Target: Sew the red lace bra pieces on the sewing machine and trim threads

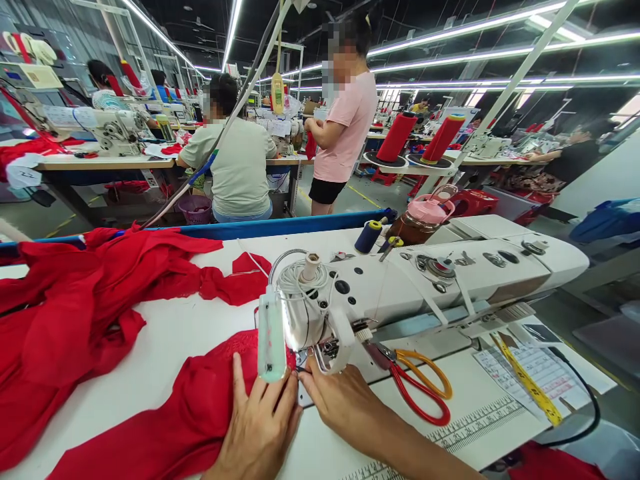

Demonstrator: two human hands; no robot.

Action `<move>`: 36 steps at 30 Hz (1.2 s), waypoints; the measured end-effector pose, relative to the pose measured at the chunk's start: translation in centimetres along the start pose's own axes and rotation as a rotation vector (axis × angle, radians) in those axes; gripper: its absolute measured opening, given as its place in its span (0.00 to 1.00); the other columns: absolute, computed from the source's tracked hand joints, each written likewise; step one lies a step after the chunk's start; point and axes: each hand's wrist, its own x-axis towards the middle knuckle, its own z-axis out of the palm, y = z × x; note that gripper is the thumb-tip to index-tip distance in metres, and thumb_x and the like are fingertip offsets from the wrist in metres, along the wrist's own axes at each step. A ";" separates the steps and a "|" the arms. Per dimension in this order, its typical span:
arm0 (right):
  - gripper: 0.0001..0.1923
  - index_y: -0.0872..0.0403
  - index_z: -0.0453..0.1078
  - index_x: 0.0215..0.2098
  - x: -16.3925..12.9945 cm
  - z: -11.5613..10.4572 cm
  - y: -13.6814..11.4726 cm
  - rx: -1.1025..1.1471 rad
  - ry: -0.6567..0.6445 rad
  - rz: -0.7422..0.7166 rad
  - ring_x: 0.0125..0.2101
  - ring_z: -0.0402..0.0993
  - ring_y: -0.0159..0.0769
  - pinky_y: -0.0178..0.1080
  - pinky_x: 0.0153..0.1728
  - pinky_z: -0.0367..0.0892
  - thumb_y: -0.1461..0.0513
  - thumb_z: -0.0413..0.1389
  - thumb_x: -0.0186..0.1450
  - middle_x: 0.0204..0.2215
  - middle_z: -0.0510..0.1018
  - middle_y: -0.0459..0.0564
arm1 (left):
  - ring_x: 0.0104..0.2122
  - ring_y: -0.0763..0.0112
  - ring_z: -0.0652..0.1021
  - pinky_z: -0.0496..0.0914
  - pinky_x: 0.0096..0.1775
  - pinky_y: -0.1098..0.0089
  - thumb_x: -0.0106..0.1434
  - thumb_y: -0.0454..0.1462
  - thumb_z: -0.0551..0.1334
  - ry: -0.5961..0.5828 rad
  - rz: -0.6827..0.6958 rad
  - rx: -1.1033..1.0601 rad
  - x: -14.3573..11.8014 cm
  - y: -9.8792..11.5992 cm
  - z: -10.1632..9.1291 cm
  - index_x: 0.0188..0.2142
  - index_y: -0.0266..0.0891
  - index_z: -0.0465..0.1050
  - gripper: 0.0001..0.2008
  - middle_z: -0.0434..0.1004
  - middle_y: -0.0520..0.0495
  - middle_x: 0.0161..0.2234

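Observation:
A white sewing machine [380,287] stands on the table, its needle end just beyond my hands. Red fabric [185,400] runs from the lower left up to the needle area. My left hand [263,417] lies on this fabric with its fingers spread, beside the pale green lamp cover [271,340]. Close to the presser foot is my right hand [340,400], thumb and index finger near each other at the edge of the needle plate. A small dark tip shows at those fingers; the machine head hides part of them, so I cannot make out what they hold.
Scissors [420,387] with red and orange handles lie right of my right hand. A yellow tape measure [530,383] rests on written paper. More red fabric [90,300] is heaped at left. Behind are a seated person [243,160], a standing person [345,127] and red thread cones [395,137].

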 end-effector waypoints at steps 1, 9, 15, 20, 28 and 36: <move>0.12 0.53 0.67 0.48 0.0 0.0 0.0 0.000 -0.004 0.001 0.33 0.80 0.45 0.39 0.34 0.64 0.63 0.43 0.75 0.38 0.82 0.54 | 0.49 0.56 0.78 0.37 0.67 0.39 0.72 0.40 0.58 0.006 -0.003 -0.002 0.0 0.0 0.0 0.49 0.36 0.77 0.13 0.83 0.45 0.43; 0.11 0.53 0.69 0.46 0.4 -0.9 -0.5 -0.010 -0.045 0.007 0.37 0.80 0.48 0.40 0.34 0.64 0.66 0.45 0.72 0.45 0.80 0.57 | 0.49 0.55 0.78 0.38 0.66 0.38 0.72 0.39 0.57 0.005 0.004 0.001 -0.1 0.1 0.0 0.49 0.35 0.77 0.13 0.83 0.45 0.43; 0.11 0.53 0.68 0.46 0.3 -0.7 -0.5 0.003 -0.042 0.003 0.36 0.79 0.43 0.37 0.35 0.64 0.65 0.45 0.72 0.45 0.80 0.57 | 0.49 0.55 0.78 0.39 0.66 0.38 0.72 0.40 0.58 0.007 0.003 -0.003 -0.2 0.0 0.1 0.49 0.35 0.77 0.13 0.83 0.45 0.43; 0.12 0.54 0.67 0.47 0.2 -0.6 -0.5 0.016 -0.040 0.028 0.35 0.80 0.45 0.38 0.35 0.64 0.64 0.43 0.73 0.42 0.81 0.56 | 0.49 0.55 0.78 0.38 0.66 0.37 0.73 0.39 0.57 0.001 0.023 0.014 0.1 0.1 -0.1 0.48 0.35 0.77 0.13 0.83 0.44 0.43; 0.12 0.53 0.67 0.49 0.3 -0.7 -0.5 0.071 -0.009 0.040 0.37 0.79 0.43 0.38 0.37 0.64 0.63 0.44 0.73 0.42 0.81 0.57 | 0.50 0.55 0.77 0.38 0.66 0.36 0.72 0.39 0.58 0.000 0.007 -0.002 0.0 0.1 -0.1 0.49 0.35 0.77 0.13 0.83 0.44 0.43; 0.12 0.52 0.68 0.42 0.2 -0.6 0.1 0.099 -0.018 0.032 0.38 0.78 0.41 0.36 0.37 0.63 0.63 0.42 0.74 0.39 0.81 0.53 | 0.49 0.55 0.78 0.37 0.66 0.37 0.73 0.39 0.58 0.001 0.021 0.003 0.1 0.1 -0.1 0.49 0.35 0.77 0.13 0.83 0.45 0.44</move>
